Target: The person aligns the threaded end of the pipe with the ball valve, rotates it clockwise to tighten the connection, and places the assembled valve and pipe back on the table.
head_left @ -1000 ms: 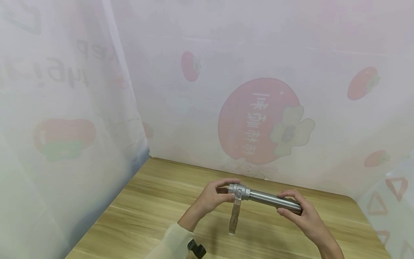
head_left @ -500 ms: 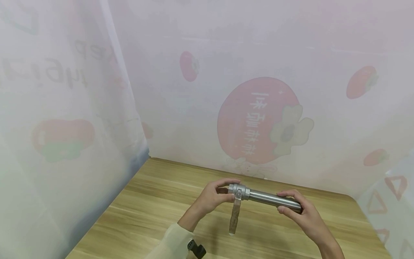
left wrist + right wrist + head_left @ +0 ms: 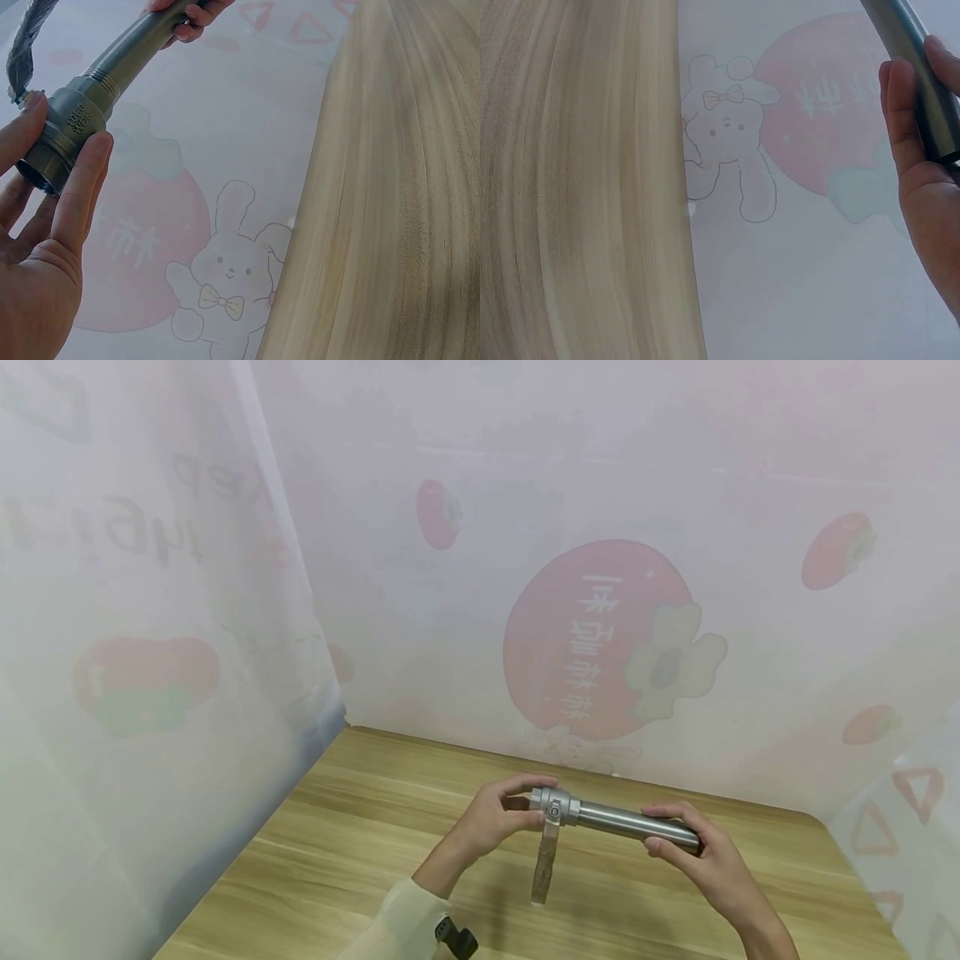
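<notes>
My left hand (image 3: pixel 487 817) grips a metal ball valve (image 3: pixel 555 806) by its body, thumb on the near side and fingers on the far side. The valve's lever handle (image 3: pixel 545 864), which looks wrapped, points down toward me. A steel pipe (image 3: pixel 626 824) runs from the valve's right end, and threads (image 3: pixel 105 81) show at the joint in the left wrist view. At the pipe's far end my right hand (image 3: pixel 708 860) holds it between thumb and fingers. Raised lettering marks the valve body, and its open end faces my left palm (image 3: pixel 37 292).
Below the hands lies a wood-grain table (image 3: pixel 360 827). Pale curtains (image 3: pixel 390 635) printed with red fruit stand behind it and at both sides. A black strap-like device (image 3: pixel 455 937) sits by my left sleeve (image 3: pixel 405 918).
</notes>
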`<action>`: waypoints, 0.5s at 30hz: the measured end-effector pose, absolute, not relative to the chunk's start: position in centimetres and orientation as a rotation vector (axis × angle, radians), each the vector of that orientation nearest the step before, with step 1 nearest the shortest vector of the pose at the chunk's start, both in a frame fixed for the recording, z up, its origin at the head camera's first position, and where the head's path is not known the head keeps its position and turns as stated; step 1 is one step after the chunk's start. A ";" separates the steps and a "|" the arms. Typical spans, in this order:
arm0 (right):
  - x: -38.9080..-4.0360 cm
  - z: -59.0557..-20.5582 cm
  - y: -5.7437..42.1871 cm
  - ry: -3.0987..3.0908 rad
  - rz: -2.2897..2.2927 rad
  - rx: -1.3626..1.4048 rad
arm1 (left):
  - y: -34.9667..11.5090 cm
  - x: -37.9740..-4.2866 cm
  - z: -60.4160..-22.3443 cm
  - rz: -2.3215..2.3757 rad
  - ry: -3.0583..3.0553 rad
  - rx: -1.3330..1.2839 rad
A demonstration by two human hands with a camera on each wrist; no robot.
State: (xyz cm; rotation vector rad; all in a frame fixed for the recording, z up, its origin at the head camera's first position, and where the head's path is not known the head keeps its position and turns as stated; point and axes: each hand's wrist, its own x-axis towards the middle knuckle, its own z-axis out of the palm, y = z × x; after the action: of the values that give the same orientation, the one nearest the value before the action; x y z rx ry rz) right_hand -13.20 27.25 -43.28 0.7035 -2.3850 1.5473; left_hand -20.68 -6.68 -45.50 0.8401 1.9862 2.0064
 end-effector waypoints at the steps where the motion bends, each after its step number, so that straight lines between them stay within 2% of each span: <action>1: -13.2 -43.3 27.3 -2.383 1.548 0.706 | -6.7 -20.7 -45.5 2.007 1.984 0.840; 15: -13.2 -43.4 27.2 -2.356 1.566 0.739 | -6.8 -20.7 -45.5 1.991 1.998 0.854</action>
State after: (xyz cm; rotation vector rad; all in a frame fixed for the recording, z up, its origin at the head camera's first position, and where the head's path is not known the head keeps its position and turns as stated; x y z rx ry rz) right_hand -13.22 27.22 -43.43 0.7389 -2.3562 1.5661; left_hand -20.71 -6.78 -45.50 0.8542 1.9975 1.9909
